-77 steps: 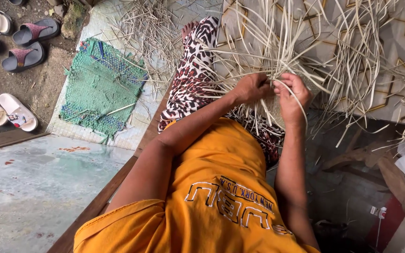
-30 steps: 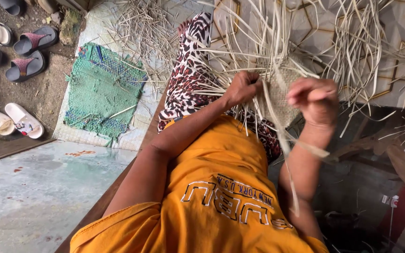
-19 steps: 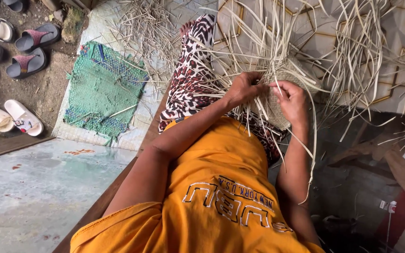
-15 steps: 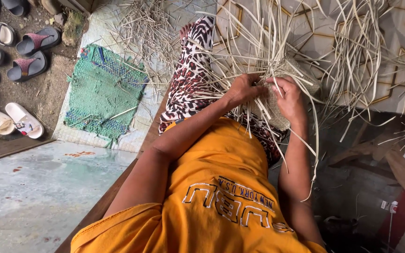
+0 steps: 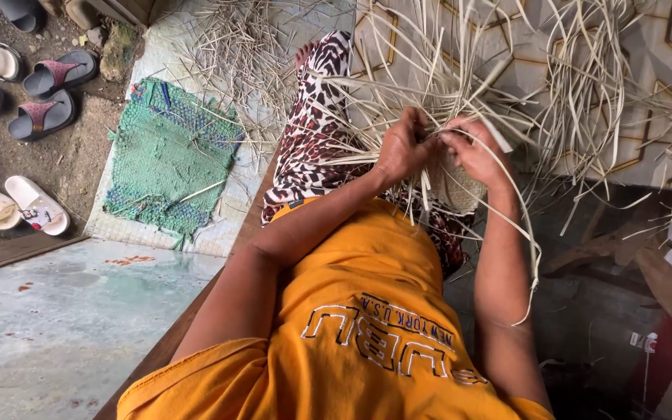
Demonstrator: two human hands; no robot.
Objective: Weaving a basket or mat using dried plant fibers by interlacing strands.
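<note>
My left hand point(image 5: 403, 148) and my right hand point(image 5: 474, 152) meet over a small woven piece of pale straw point(image 5: 454, 183) that rests on my lap. Both hands pinch thin straw strips at the weave's upper edge. Long loose strips point(image 5: 523, 225) fan out from the piece in all directions, and one curls down past my right forearm. I wear an orange shirt point(image 5: 367, 311) and leopard-print trousers point(image 5: 313, 132), with my leg stretched forward.
A green woven mat point(image 5: 169, 155) lies on the floor to the left, with scattered straw point(image 5: 235, 47) above it. Several sandals point(image 5: 33, 93) lie at the far left on bare ground. A patterned tiled floor point(image 5: 663, 54) is at right, with wooden pieces point(image 5: 647, 264) below.
My right hand had pulled a strip out to the right, then came back to the weave. Both hands are now together at the woven piece again.
</note>
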